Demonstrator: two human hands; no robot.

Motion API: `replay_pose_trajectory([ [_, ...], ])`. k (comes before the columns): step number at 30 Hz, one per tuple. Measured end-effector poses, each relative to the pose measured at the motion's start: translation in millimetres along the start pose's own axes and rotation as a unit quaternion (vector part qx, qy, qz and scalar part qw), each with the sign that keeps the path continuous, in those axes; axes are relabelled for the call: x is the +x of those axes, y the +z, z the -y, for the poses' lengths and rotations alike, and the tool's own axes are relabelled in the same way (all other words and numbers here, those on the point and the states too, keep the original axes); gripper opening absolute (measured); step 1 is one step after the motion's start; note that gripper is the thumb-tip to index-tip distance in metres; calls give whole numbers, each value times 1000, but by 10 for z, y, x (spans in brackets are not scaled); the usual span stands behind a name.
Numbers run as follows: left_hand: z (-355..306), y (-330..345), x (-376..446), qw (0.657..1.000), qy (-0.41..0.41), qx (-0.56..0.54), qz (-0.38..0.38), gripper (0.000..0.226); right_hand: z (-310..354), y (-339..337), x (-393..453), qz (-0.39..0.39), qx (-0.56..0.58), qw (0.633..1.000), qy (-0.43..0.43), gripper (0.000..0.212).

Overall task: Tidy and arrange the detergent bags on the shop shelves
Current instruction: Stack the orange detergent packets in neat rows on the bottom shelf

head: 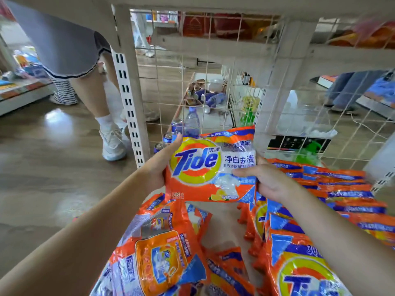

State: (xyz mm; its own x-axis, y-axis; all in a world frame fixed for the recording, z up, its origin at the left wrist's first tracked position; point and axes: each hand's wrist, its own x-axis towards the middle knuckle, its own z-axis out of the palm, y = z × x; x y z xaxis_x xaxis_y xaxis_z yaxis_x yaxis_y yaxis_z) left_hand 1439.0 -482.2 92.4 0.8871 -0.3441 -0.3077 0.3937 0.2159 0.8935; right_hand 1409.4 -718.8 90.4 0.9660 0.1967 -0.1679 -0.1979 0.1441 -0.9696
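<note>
Tide bag (210,167) held upright, front out, above the shelf (224,212) | left hand (157,167) grips its left edge, right hand (267,178) pinches its right edge | upright row (275,227) right, loose heap (162,248) left | risk: slick film slipping; bumping the row may topple it

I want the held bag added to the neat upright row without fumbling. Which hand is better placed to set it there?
Probably the right hand: it grips the held Tide bag on the edge nearest the upright row. The left hand holds the far edge, above the loose pile.
</note>
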Motion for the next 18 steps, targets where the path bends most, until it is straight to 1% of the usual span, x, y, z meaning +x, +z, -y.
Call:
replay_pose_trajectory([
  [2,5,-11,42,997,73,2,-26,40,-23,10,32,-4,-21,1000,4,48],
  [3,0,-29,64,993,108,6,-36,31,-34,3,72,-23,-50,998,2,37],
  [5,-50,-50,112,986,163,26,-37,22,-25,8,169,-72,-134,988,-24,18],
  [6,-94,-61,136,980,185,51,-48,19,-18,8,231,-95,-175,979,-38,13],
  [8,-171,-176,249,960,214,142,-115,19,-6,20,344,-126,-258,957,-46,11],
  [10,-131,-342,394,922,201,264,-200,28,-19,38,458,-168,-392,903,-42,22],
  [11,-61,-411,466,900,173,323,-234,34,-53,26,523,-184,-452,872,-42,28],
  [12,33,-453,532,888,141,358,-250,35,-97,3,575,-197,-477,856,-38,31],
  [13,137,-491,616,894,114,352,-253,29,-153,-15,611,-199,-480,854,-24,31],
  [14,209,-488,661,906,91,323,-256,21,-225,-41,635,-197,-469,861,-11,31],
  [15,255,-467,702,918,78,286,-265,20,-303,-73,659,-191,-473,860,1,31],
  [16,292,-456,740,929,72,243,-270,24,-364,-106,668,-186,-479,858,11,31],
  [17,327,-460,796,933,73,220,-275,26,-419,-146,707,-184,-480,858,5,29],
  [18,337,-444,826,932,81,211,-283,22,-451,-168,744,-189,-467,864,-2,26],
])
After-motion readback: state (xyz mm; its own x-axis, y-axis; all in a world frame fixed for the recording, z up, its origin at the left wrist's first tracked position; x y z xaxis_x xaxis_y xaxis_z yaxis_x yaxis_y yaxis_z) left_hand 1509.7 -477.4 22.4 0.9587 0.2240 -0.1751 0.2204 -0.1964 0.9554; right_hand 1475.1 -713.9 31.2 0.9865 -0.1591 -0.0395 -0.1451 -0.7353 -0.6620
